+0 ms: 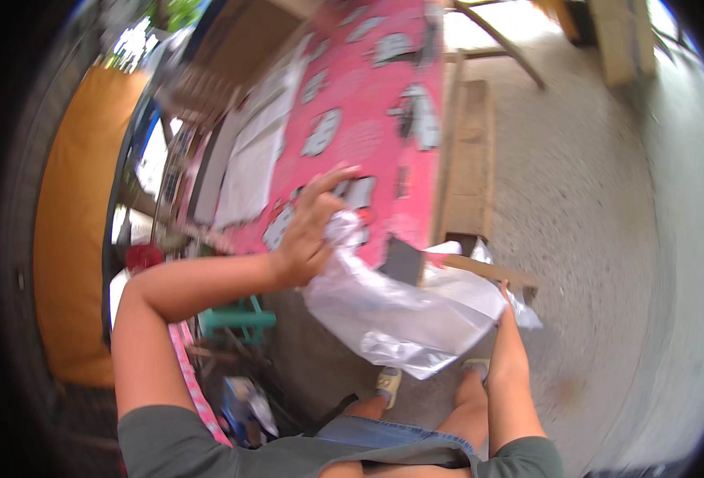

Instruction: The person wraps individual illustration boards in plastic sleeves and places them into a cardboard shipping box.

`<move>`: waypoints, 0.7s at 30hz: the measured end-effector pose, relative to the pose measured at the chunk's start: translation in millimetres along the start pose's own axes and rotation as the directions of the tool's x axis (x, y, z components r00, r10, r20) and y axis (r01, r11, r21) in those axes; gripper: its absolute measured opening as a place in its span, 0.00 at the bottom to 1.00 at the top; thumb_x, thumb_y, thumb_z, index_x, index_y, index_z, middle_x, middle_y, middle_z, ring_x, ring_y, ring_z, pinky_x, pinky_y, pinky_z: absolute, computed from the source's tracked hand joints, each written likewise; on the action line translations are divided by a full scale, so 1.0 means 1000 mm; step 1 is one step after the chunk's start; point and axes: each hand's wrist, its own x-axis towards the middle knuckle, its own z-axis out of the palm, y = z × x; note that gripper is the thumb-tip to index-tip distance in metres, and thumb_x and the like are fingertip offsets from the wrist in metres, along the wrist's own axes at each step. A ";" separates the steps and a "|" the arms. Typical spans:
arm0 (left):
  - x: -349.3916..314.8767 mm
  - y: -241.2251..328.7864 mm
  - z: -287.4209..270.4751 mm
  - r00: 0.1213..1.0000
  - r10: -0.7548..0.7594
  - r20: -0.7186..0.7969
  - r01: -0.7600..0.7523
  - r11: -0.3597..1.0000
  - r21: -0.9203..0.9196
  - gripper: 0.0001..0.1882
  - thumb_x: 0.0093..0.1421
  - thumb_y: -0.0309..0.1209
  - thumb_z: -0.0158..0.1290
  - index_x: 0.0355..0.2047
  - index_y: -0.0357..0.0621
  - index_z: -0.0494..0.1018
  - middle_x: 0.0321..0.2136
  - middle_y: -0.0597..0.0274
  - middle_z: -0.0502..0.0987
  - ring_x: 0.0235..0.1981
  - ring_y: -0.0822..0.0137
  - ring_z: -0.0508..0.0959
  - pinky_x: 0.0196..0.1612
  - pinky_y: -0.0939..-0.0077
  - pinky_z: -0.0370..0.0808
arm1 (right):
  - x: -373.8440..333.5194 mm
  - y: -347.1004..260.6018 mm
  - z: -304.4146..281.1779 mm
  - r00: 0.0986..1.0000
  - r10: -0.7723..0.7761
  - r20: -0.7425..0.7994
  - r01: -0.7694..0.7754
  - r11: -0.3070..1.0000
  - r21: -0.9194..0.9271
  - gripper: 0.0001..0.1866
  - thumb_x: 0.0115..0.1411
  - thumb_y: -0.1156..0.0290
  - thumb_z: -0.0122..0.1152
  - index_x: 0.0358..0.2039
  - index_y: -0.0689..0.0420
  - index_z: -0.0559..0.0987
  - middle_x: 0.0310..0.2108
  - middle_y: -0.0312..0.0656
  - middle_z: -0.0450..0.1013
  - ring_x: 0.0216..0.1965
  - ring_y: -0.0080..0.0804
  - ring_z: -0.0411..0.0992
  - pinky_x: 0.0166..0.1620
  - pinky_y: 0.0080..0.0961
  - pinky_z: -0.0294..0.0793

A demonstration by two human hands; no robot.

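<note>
A translucent whitish plastic bag is stretched between my two hands, in front of the near end of the pink-covered table. My left hand grips its bunched upper left end, with the index finger extended past it. At the bag's right edge, my right hand is closed on the plastic, and most of its fingers are hidden. A dark grey flat piece shows at the table's near end, just above the bag. Whether it touches the bag, I cannot tell.
A pink cartoon-print cover lies over the long table, with white sheets along its left side. Right of it runs a low wooden bench. A green stool stands below left, and a cardboard box sits far left.
</note>
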 end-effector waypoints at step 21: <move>-0.624 0.132 0.033 -0.591 -0.807 0.019 0.082 -0.083 -0.993 0.09 0.57 0.26 0.42 0.40 0.41 0.61 0.32 0.58 0.68 0.34 0.68 0.70 0.34 0.72 0.70 | -0.164 0.288 0.158 0.903 -0.003 0.430 0.426 -0.145 -0.893 0.09 0.43 0.76 0.58 0.29 0.60 0.76 0.23 0.42 0.72 0.20 0.29 0.69 0.21 0.25 0.70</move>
